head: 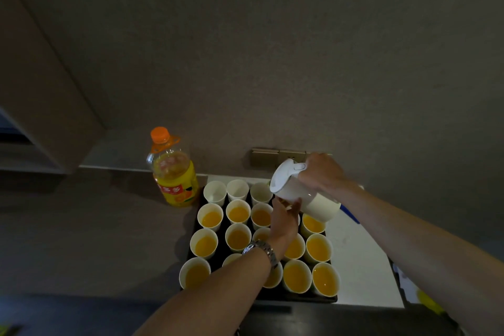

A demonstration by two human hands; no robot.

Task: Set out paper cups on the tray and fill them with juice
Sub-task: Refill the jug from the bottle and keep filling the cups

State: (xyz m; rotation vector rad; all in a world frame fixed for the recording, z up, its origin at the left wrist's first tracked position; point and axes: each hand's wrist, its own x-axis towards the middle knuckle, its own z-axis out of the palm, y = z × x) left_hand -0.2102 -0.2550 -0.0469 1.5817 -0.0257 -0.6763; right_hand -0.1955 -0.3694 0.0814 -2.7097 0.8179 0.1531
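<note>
Cups (pixel 297 275) full of juice fill the near tray (pixel 300 298). My left hand (pixel 283 219) steadies the white jug (pixel 302 194); my right hand (pixel 321 172) grips its handle, tipping toward empty back cups (pixel 237 190). Bottle (pixel 174 172) waits behind.

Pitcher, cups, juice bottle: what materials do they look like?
Pitcher: looks like matte white plastic, with a moulded lid and uniform body.
Cups: paper by the task; thin white walls with rolled rims.
Juice bottle: clear glossy plastic, juice visible through it, orange plastic cap and printed label.
</note>
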